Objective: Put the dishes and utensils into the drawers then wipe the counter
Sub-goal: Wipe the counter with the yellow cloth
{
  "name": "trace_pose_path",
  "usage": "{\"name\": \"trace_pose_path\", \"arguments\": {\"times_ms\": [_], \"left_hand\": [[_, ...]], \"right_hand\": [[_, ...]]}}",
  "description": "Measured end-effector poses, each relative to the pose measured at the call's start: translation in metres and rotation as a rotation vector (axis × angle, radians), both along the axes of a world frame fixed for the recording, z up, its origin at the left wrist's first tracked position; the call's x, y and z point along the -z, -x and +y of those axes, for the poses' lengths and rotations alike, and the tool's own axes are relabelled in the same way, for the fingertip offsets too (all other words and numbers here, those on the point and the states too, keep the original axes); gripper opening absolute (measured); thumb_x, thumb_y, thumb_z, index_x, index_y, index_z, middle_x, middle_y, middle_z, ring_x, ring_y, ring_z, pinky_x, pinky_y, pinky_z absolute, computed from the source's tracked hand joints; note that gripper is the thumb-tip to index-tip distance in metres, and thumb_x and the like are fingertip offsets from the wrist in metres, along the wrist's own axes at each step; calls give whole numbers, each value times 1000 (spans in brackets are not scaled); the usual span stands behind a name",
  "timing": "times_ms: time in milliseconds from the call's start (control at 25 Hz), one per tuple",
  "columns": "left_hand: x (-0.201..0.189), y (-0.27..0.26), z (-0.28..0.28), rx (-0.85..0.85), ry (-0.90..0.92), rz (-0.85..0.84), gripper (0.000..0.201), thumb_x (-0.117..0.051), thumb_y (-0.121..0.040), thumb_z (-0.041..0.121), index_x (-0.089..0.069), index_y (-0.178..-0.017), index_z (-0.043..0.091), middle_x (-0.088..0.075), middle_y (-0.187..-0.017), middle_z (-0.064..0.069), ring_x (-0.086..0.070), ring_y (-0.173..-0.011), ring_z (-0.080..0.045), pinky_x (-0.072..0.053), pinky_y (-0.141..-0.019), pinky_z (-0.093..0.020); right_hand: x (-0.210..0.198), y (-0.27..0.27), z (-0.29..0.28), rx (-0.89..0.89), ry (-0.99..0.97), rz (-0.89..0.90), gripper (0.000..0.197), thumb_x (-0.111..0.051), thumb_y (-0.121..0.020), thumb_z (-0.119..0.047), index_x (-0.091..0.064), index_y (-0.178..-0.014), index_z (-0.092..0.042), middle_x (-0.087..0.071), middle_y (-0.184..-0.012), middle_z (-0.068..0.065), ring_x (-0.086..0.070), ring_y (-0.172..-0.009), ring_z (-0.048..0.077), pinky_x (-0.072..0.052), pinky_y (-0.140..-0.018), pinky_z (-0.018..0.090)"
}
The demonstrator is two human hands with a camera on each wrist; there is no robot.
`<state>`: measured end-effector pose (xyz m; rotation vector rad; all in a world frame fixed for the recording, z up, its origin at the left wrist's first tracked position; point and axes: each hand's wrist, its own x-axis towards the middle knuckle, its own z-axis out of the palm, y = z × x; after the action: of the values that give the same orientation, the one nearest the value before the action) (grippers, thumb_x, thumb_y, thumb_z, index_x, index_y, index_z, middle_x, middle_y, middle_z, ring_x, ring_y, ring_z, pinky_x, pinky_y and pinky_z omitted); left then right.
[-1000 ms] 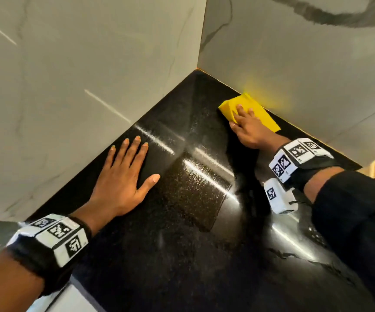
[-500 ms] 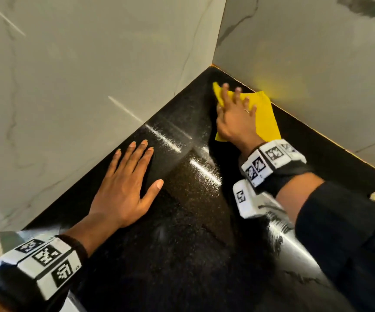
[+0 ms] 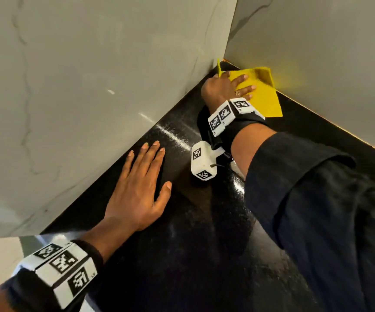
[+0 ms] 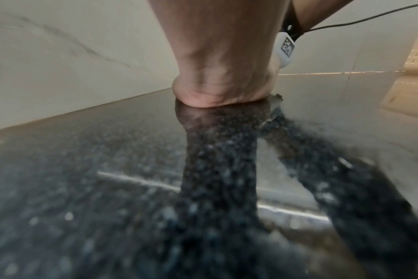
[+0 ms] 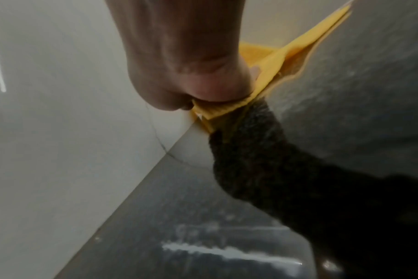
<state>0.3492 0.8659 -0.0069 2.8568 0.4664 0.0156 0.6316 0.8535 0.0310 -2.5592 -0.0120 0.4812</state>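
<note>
Right hand (image 3: 219, 86) slid yellow cloth (image 3: 263, 97) into counter (image 3: 182, 244) corner.

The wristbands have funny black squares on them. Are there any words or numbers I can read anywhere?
No readable words or numbers.
Left wristband: black-and-white square codes, no letters.
Right wristband: the same codes; tiny marks beside them are too small to read.
Cloth, counter, walls: no text.

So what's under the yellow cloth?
The black counter shows all around the yellow cloth. The right hand presses it flat, so the patch beneath is hidden.
</note>
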Motion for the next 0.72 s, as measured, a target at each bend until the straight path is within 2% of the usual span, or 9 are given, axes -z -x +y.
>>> {"name": "trace_pose_path", "arguments": {"times_ms": [120, 280, 400, 480, 600, 720], "left_hand": [[0, 1, -1, 4, -11, -21, 72, -26, -95, 47, -15, -156, 9, -8, -164, -6, 0, -151, -17, -4, -123, -43], [2, 2, -2, -5, 4, -51, 76, -24, -95, 46, 0, -156, 9, 0, -164, -4, 4, -151, -15, -2, -123, -41], [3, 1, -1, -31, -9, -69, 75, -24, -94, 44, -5, -156, 7, -7, -164, -9, -3, -151, -19, -6, -123, -45], [6, 1, -1, -45, 5, -89, 72, -25, -94, 39, -9, -156, 6, -11, -163, -12, -8, -151, -22, -7, -123, -45], [11, 1, 1, -15, 95, -148, 68, -28, -94, 32, -13, -155, 5, -15, -162, -12, -9, -151, -23, -4, -123, -40], [1, 2, 1, -52, 319, -224, 61, -28, -97, 30, -22, -152, 3, -21, -160, -14, -12, -150, -25, -5, -123, -36]], "right_hand": [[10, 9, -12, -340, 22, -93, 50, -25, -104, -38, -24, -152, -26, 4, -163, 11, 14, -145, 45, 10, -116, 56], [8, 40, -54, -791, 32, -65, 50, -23, -105, -39, -17, -154, -33, 8, -163, 1, 16, -147, 37, 12, -117, 51], [10, 89, -89, -973, 39, -96, 48, -24, -105, -40, -17, -152, -38, 7, -163, -5, 17, -148, 29, 14, -117, 47], [12, 122, -113, -966, 49, -89, 48, -24, -105, -41, -17, -152, -40, 8, -163, -8, 17, -148, 25, 14, -117, 45], [13, 172, -148, -840, 83, -95, 48, -23, -105, -43, -14, -152, -42, 10, -162, -10, 18, -148, 25, 14, -117, 44], [14, 242, -171, -637, 75, -107, 49, -22, -104, -43, -12, -152, -43, 13, -162, -9, 20, -148, 26, 15, -116, 43]]}}
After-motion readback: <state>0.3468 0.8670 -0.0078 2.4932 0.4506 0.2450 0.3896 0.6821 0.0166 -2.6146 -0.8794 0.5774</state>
